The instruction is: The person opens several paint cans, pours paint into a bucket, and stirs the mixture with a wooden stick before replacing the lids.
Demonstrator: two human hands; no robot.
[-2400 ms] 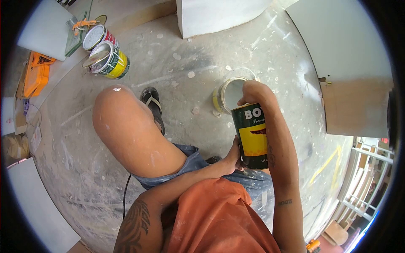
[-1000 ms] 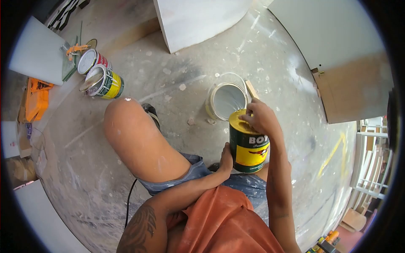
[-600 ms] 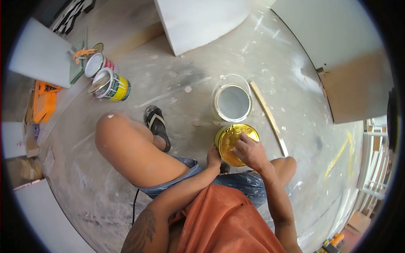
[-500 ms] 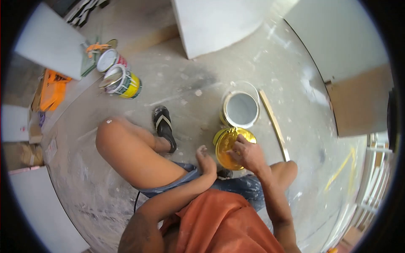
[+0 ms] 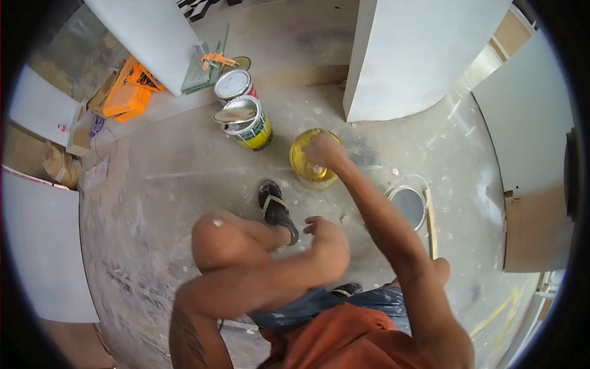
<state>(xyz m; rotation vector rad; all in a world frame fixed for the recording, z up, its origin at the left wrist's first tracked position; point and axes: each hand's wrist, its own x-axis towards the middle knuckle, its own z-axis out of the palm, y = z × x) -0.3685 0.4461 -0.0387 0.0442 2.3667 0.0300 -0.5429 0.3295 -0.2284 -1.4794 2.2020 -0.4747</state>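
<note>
Holding one gold-topped can (image 5: 302,161), the right hand (image 5: 327,151) neighbours two tins (image 5: 257,138).

Hands (image 5: 324,150) (image 5: 329,243) blurred, gold can (image 5: 300,161) partly hidden

The paint-spattered grey floor (image 5: 160,209) carries an open can (image 5: 408,208), grey inside, with a wooden strip (image 5: 431,224) just beside it; a drip-streaked green-and-yellow can (image 5: 257,136) stands well apart from both.

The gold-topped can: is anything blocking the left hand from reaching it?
Nothing visible: only floor shows between the left hand and the gold-topped can. The right hand covers part of its top.
</note>
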